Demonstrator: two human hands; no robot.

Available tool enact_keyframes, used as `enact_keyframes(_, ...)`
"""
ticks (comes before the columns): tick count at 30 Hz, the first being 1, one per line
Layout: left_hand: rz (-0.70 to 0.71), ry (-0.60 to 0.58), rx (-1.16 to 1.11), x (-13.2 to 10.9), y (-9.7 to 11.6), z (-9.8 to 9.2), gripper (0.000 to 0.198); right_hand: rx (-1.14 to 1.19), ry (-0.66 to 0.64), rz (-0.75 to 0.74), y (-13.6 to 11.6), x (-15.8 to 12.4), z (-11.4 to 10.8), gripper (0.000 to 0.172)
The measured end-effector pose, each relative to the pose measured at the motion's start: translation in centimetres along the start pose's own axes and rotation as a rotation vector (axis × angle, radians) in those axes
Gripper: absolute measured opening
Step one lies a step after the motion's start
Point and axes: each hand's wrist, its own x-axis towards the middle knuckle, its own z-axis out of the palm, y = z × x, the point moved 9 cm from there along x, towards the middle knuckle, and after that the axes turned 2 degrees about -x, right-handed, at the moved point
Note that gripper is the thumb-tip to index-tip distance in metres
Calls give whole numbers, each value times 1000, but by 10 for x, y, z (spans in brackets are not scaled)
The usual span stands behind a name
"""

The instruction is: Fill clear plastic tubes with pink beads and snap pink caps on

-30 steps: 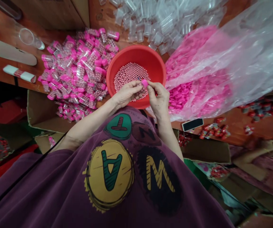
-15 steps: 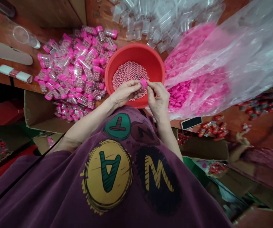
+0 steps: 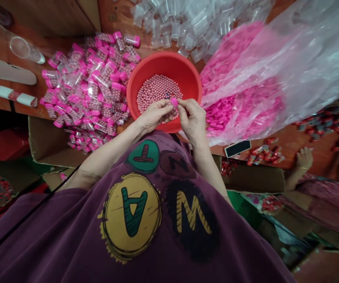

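Many capped tubes [image 3: 89, 92] on wooden table [image 3: 293, 135]

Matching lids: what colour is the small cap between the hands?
The small plastic cap is pink; head view.

a small pink cap [image 3: 174, 102] is sitting pinched between the fingertips of the left hand [image 3: 154, 115] and the right hand [image 3: 192, 122], hanging just over the near side of the red bowl [image 3: 163, 59] of pale pink beads [image 3: 156, 92], with whatever is under it being hidden by the fingers.
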Motion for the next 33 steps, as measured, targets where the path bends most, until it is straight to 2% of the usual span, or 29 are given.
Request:
enact_keyframes(7, 14, 30, 33, -4, 2, 4, 29, 29, -25, 1, -1, -5, 1, 36)
enact_keyframes(13, 33, 49, 53, -11, 6, 6, 23, 77, -112, 19, -5, -8, -5, 28)
enact_keyframes(16, 39, 52, 104, -10, 9, 3, 25, 142, -18, 95, 13, -10, -7, 32)
enact_keyframes(18, 74, 52, 162, -8, 12, 2, 25, 203, 81, 154, 27, -12, -7, 40)
enact_keyframes(20, 125, 51, 227, -6, 17, 1, 21, 231, 124, 176, 33, -13, -4, 43)
enact_keyframes(25, 145, 57, 268, -4, 15, -3, 22, 11, -46, 78, 5, -12, 6, 33)
enact_keyframes(27, 121, 78, 251, -2, 10, -5, 24, -113, -95, 47, -3, -12, 10, 43)
enact_keyframes(30, 76, 132, 224, -1, 1, -8, 28, -230, -99, 48, 0, -12, 19, 57)
enact_keyframes(33, 36, 162, 198, 0, -4, -9, 28, -246, -107, 38, 11, -12, 33, 52)
